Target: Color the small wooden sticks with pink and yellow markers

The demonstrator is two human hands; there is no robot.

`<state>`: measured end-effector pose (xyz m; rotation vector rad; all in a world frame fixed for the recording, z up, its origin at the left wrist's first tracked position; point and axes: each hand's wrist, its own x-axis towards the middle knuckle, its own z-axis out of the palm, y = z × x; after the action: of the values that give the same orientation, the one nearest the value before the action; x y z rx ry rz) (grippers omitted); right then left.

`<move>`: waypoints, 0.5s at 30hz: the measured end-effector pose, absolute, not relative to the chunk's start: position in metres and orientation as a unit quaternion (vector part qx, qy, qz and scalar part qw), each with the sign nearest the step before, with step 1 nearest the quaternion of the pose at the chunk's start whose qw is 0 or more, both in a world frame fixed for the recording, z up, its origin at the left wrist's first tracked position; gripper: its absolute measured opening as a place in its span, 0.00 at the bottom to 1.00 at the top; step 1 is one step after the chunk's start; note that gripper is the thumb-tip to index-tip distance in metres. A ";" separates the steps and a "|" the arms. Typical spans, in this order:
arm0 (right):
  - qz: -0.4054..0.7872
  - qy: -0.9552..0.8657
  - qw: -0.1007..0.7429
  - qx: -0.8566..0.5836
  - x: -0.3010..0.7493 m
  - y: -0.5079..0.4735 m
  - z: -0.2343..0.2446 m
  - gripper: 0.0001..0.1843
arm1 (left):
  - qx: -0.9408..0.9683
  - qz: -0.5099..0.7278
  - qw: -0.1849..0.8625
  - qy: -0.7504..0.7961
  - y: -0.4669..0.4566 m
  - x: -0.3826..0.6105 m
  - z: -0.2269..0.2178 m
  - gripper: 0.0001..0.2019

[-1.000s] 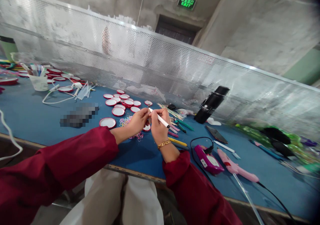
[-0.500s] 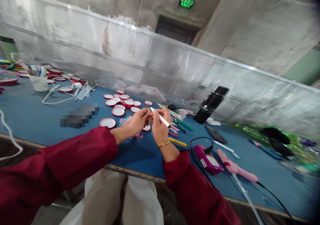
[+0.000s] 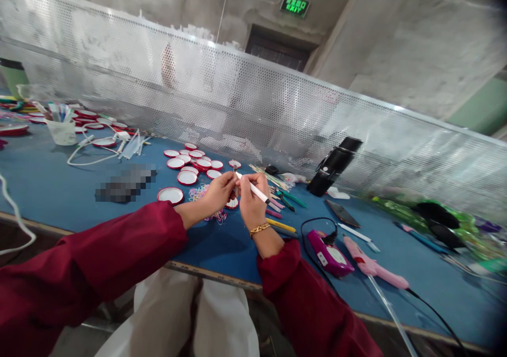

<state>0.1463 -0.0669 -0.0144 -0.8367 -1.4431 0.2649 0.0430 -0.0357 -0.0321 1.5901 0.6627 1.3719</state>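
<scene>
Both hands meet above the blue table [image 3: 59, 177], near its front edge. My right hand [image 3: 250, 203], with a gold bracelet on the wrist, is closed round a white pen-like stick [image 3: 253, 189] that slants up to the left. My left hand [image 3: 219, 192] pinches something small at the stick's upper tip; I cannot make out what it is. Under the hands lie a red-rimmed white lid [image 3: 232, 204] and a heap of thin coloured rubber bands [image 3: 198, 192].
Several red-rimmed lids [image 3: 187, 177] lie behind the hands, with coloured sticks [image 3: 282, 225] to the right. Further right are a magenta device [image 3: 328, 251], a pink glue gun [image 3: 374, 266], a phone [image 3: 343, 213] and a black bottle [image 3: 335, 165]. A perforated metal screen [image 3: 277, 109] backs the table.
The white stick's tip dipped slightly toward my right and came back to my left fingers. Otherwise the hands stay in place.
</scene>
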 end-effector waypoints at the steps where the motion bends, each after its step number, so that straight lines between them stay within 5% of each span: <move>1: 0.112 -0.640 0.663 -0.373 0.146 -0.067 -0.014 0.09 | 0.644 0.556 0.451 0.269 -0.036 0.043 -0.032 0.12; 15: 0.083 -0.637 0.667 -0.377 0.147 -0.065 -0.015 0.09 | 0.652 0.556 0.442 0.265 -0.035 0.043 -0.031 0.13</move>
<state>0.1474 -0.0646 -0.0153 -0.8503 -1.4384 0.1867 0.0433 -0.0350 -0.0314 1.6170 0.6585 1.3795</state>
